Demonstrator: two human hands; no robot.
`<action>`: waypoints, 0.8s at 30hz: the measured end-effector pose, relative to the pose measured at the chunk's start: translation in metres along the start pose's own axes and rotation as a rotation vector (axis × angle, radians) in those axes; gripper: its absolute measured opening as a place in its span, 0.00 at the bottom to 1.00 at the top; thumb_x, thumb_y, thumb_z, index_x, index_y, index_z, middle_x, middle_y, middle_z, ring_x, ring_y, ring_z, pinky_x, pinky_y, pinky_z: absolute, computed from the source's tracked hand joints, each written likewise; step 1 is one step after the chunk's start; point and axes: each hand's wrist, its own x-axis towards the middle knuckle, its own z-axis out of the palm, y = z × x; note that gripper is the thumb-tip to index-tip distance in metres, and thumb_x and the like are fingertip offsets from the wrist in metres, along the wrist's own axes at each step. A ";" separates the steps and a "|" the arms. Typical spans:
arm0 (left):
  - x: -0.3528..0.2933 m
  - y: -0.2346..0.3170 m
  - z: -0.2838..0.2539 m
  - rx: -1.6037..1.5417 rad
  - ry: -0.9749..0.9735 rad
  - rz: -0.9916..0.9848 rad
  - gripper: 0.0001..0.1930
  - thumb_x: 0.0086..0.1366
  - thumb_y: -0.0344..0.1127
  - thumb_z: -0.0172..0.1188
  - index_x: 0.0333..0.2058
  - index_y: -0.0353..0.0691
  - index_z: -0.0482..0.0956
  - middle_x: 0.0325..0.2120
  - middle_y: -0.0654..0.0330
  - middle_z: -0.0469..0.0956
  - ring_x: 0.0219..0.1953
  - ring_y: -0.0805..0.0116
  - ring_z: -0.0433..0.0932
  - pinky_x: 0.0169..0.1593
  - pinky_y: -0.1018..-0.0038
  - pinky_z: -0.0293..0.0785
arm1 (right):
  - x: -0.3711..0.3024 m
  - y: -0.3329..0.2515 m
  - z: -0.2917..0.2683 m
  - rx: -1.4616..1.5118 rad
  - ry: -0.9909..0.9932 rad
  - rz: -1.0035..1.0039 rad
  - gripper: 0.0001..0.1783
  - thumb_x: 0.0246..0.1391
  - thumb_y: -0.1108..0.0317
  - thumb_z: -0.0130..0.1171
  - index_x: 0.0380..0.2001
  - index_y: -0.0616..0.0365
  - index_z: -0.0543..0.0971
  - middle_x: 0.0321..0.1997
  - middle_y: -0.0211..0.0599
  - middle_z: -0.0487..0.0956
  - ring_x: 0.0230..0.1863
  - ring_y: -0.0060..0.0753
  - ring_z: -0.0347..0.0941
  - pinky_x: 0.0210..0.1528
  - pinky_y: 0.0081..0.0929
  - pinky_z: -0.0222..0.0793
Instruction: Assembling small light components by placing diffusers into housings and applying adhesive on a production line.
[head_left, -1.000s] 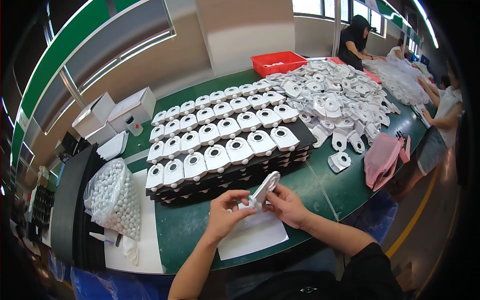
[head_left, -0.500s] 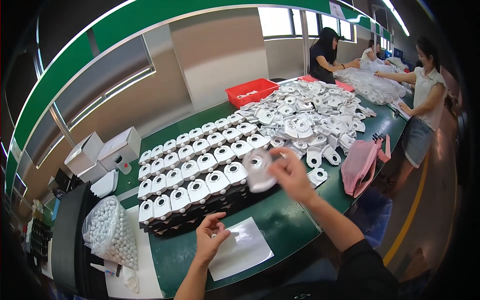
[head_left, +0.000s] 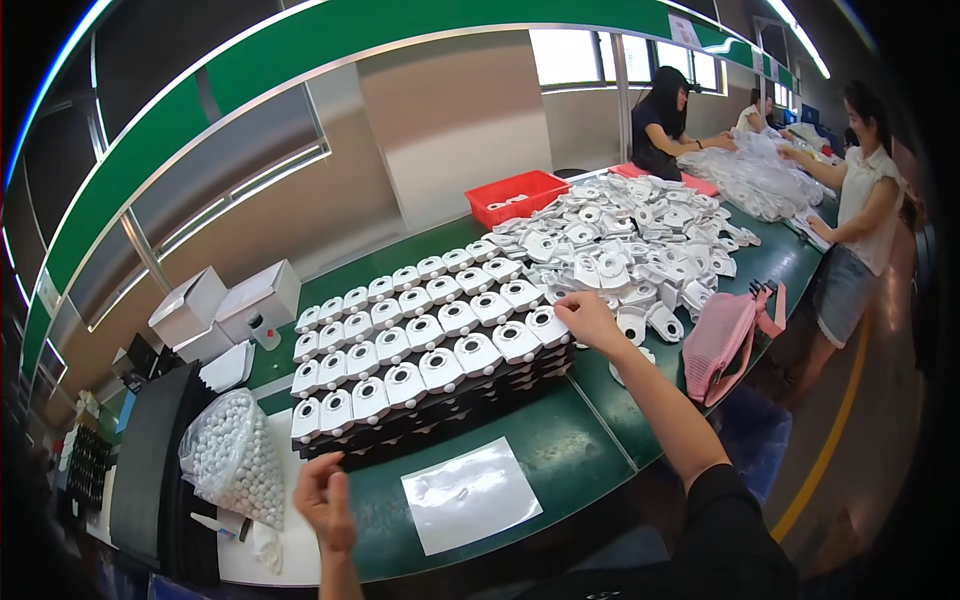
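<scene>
My right hand (head_left: 592, 322) pinches the near right edge of a white plastic part (head_left: 546, 326), which rests at the right end of a row on the black stacked trays (head_left: 440, 412). This part is rounded, with a dark round hole, like the several others set in rows beside it. White balls sit along the rows between the parts. Lower left, my left hand (head_left: 327, 505) hovers between the trays' front corner and a clear bag of white balls (head_left: 235, 455). Its fingers are loosely curled and the thumb stands apart; I see nothing in it.
Loose white parts form a heap (head_left: 620, 235) behind right, beside a red bin (head_left: 515, 196). A pink bag (head_left: 722, 345) lies at the table's right edge. A white sheet (head_left: 470, 495) lies in front; white boxes (head_left: 255, 300) stand left. Co-workers handle clear plastic bags (head_left: 765, 180).
My right hand has moved the white part down onto the right end of the tray rows. My left hand has shifted left, from above the sheet toward the bag of balls.
</scene>
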 end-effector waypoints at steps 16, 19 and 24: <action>-0.022 0.038 -0.399 1.448 0.861 -0.513 0.32 0.56 0.56 0.54 0.46 0.30 0.67 0.43 0.46 0.70 0.45 0.56 0.70 0.47 0.65 0.64 | -0.049 0.015 0.008 0.261 0.344 -0.263 0.10 0.57 0.67 0.46 0.37 0.61 0.73 0.36 0.35 0.72 0.38 0.28 0.66 0.39 0.21 0.60; -0.036 -0.019 -0.462 1.107 0.893 -0.599 0.40 0.45 0.61 0.62 0.40 0.23 0.71 0.41 0.44 0.73 0.41 0.56 0.73 0.44 0.66 0.67 | -0.058 0.017 -0.001 0.200 0.362 -0.303 0.08 0.56 0.70 0.46 0.35 0.61 0.72 0.36 0.35 0.71 0.37 0.27 0.66 0.37 0.21 0.60; -0.038 -0.070 -0.467 0.804 1.064 -0.515 0.31 0.42 0.40 0.69 0.40 0.21 0.70 0.35 0.47 0.76 0.36 0.59 0.75 0.43 0.68 0.69 | -0.060 0.022 0.000 0.139 0.347 -0.357 0.07 0.56 0.73 0.45 0.35 0.63 0.72 0.35 0.35 0.70 0.36 0.27 0.66 0.38 0.20 0.60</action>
